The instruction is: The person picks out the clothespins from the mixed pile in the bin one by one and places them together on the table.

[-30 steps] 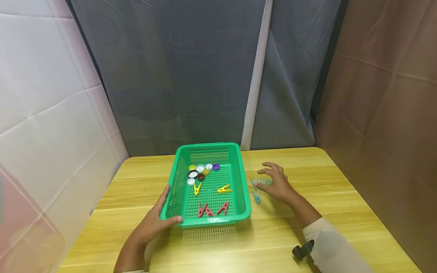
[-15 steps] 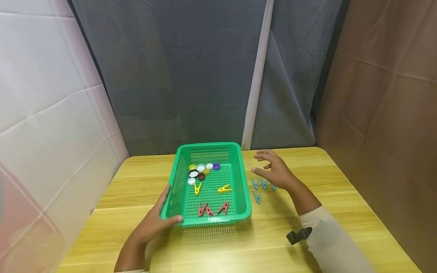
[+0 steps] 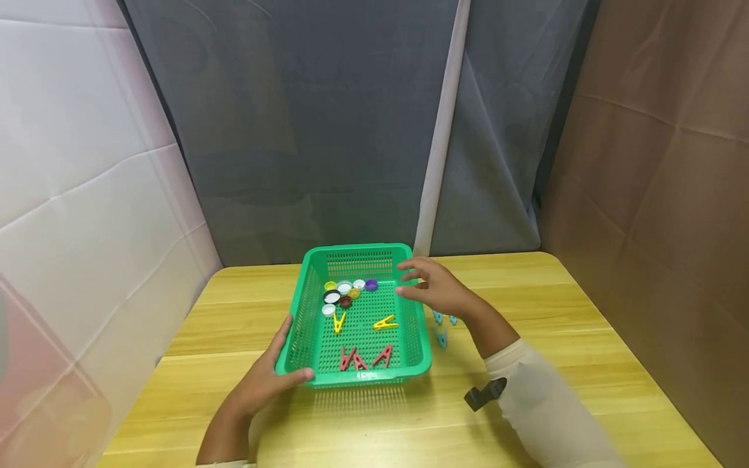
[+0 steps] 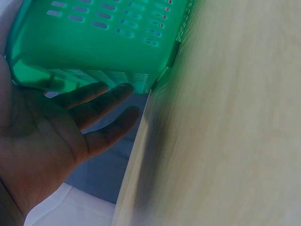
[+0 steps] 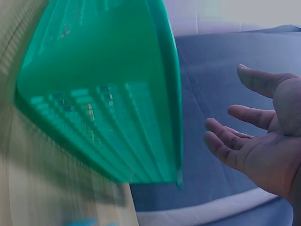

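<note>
A green plastic basket [image 3: 421, 354] stands on the table. Its front left corner is held by my left hand [image 3: 260, 383], thumb over the rim and fingers along the side wall; three fingers look straight in the left wrist view. Inside lie several bottle caps, among them a purple cap [image 3: 371, 285] and a brown cap [image 3: 345, 302]. Two yellow clothespins [image 3: 385, 322] and three red clothespins [image 3: 383, 355] lie nearer me. My right hand [image 3: 439, 286] hovers over the basket's right rim, fingers spread; in the right wrist view it holds nothing.
Blue clothespins [image 3: 441, 337] lie on the wooden table [image 3: 526, 364] right of the basket, partly hidden by my right forearm. A grey curtain [image 3: 328, 130] hangs behind the table, with a white cloth [image 3: 88, 162] at left and a brown one [image 3: 655, 195] at right.
My right hand has lifted from beside the blue clothespins and moved left over the basket's right rim. The left hand and basket have stayed in place.
</note>
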### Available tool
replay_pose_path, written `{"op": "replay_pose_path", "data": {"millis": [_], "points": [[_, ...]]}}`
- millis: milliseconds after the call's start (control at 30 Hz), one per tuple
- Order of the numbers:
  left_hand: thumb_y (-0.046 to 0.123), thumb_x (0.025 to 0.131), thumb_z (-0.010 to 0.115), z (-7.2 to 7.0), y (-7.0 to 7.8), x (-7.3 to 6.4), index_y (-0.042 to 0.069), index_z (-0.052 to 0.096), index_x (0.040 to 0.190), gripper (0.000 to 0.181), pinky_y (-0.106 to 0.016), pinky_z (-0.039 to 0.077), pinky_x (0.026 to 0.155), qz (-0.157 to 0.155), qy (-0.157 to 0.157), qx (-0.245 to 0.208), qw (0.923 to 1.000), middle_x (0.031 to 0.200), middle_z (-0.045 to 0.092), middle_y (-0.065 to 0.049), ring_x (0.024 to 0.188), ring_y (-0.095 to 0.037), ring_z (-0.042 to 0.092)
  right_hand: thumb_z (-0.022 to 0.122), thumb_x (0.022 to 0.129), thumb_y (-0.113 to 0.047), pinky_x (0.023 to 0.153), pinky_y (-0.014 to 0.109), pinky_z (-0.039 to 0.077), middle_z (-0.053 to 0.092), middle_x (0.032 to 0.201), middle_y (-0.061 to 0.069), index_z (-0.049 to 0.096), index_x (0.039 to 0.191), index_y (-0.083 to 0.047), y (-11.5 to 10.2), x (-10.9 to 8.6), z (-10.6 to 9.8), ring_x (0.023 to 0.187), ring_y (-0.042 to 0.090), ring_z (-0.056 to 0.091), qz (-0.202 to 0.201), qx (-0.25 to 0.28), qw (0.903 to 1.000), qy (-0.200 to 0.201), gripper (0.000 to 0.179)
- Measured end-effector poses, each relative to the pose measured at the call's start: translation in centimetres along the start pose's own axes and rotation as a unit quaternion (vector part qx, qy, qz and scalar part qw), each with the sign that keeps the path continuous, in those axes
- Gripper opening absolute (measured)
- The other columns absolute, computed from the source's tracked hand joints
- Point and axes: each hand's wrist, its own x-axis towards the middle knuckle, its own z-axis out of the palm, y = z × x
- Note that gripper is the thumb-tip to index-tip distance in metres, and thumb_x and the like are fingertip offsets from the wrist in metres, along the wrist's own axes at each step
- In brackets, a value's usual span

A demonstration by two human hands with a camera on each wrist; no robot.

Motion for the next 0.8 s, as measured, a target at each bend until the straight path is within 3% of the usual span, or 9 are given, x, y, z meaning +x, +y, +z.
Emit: {"op": "replay_pose_path", "data": {"millis": [267,567,800], "points": [[0.027,0.093,0.086,0.0,0.1,0.0,0.036,-0.005,0.177,0.124,-0.079,0.026,0.125,0.0,0.001,0.004,1.0,0.184,0.003,-0.023,0.165,-0.058,0.019,0.072,0.107,-0.023,0.118,0.056,0.052,0.047,0.168,0.019,0.048,0.161,-0.004,-0.5,2.9,2.3,0.15,0.042,0.055,0.012,0.021,0.9976,-0.065,0.062],[0.029,0.093,0.086,0.0,0.3,-0.2,0.035,-0.005,0.177,0.124,-0.08,0.026,0.125,-0.005,0.003,0.008,1.0,0.184,0.003,-0.024,0.164,-0.059,0.019,0.073,0.107,-0.027,0.111,0.049,0.057,0.054,0.163,0.017,0.056,0.156,-0.006,-0.8,6.1,4.9,0.145,0.038,0.061,0.004,-0.032,0.9922,-0.121,0.057],[0.03,0.094,0.085,0.0,0.3,-0.2,0.034,-0.006,0.177,0.123,-0.079,0.029,0.124,-0.002,0.0,0.007,1.0,0.184,0.004,-0.025,0.163,-0.059,0.024,0.072,0.107,-0.026,0.112,0.048,0.057,0.052,0.164,0.021,0.055,0.157,-0.003,-0.5,7.9,6.3,0.147,0.042,0.058,0.013,-0.039,0.9833,-0.177,0.057]]}}
